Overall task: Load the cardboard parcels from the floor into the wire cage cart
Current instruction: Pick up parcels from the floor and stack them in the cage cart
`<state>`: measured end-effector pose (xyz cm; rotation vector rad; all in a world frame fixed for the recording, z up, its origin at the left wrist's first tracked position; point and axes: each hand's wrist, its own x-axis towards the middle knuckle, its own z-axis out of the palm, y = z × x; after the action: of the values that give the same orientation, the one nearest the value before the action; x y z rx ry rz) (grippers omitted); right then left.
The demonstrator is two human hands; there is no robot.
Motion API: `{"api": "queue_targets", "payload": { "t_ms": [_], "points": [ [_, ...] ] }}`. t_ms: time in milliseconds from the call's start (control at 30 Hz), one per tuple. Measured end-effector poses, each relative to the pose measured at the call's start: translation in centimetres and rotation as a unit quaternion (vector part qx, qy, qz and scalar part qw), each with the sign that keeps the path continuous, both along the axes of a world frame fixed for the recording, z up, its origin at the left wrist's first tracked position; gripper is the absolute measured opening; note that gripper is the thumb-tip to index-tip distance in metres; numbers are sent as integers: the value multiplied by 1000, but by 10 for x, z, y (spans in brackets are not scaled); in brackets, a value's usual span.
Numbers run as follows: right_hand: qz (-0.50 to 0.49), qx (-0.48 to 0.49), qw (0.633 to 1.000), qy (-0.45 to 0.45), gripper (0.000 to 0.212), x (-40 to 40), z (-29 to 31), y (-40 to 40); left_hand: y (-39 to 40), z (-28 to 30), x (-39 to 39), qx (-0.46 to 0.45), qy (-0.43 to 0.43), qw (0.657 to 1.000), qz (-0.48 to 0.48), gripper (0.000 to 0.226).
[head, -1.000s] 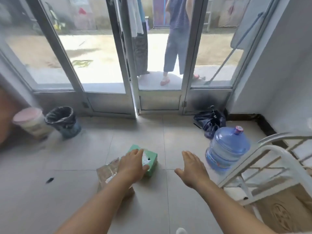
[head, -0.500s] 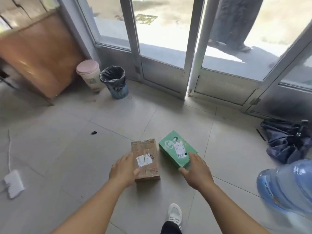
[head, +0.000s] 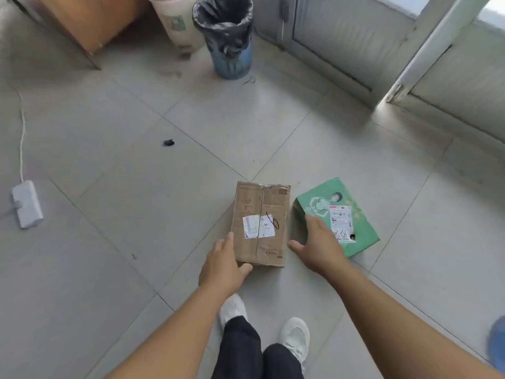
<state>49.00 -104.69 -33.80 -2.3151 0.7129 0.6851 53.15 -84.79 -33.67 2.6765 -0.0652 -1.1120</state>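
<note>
A brown cardboard parcel [head: 259, 214] with a white label lies flat on the tiled floor. A green box [head: 355, 206] with a white label lies just to its right. My left hand [head: 224, 263] lies against the brown parcel's near left corner, fingers along its left side and thumb at its near edge. My right hand [head: 318, 244] hovers over the gap between the two boxes, fingers spread and reaching onto the green box's near left edge. The wire cage cart is out of view.
A blue bin with a black liner [head: 226, 34] and a pale bucket [head: 175, 23] stand by the door frame [head: 426, 47]. A wooden cabinet [head: 90, 20] is at the top left. A white power strip [head: 27, 203] lies left. My two shoes [head: 295, 340] are below.
The view has tilted further down and closer to the parcels. My left hand slid to the brown parcel's near left corner. My right hand moved left, over the gap between the boxes.
</note>
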Motion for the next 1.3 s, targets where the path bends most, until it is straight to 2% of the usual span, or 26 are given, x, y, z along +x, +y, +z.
{"api": "queue_targets", "payload": {
  "t_ms": [267,433,567,667,767,967,1067,1200,1233,1300],
  "points": [
    [27,-15,999,31,92,54,-155,6,12,-154,17,21,64,997,23,97],
    [80,-59,994,40,104,95,-232,3,16,-225,27,27,88,993,70,109],
    [85,-100,991,30,107,131,-274,-7,12,-266,27,18,119,984,128,116],
    [118,-118,985,34,112,152,-292,-13,11,-286,23,6,106,984,144,122],
    [159,-142,976,40,120,166,-301,-20,16,-296,27,-7,75,990,121,126],
    [142,-194,970,23,122,173,-304,-19,51,-301,69,-14,31,995,93,121],
    [119,-211,969,51,124,171,-305,-8,72,-301,85,-32,31,985,168,113],
    [77,-192,975,81,115,165,-305,7,90,-304,90,-86,27,950,298,76],
    [58,-172,980,78,111,163,-306,10,90,-303,89,-104,26,936,335,72],
    [17,-104,992,63,109,158,-311,15,84,-300,83,-137,35,908,395,85]
  ]
}}
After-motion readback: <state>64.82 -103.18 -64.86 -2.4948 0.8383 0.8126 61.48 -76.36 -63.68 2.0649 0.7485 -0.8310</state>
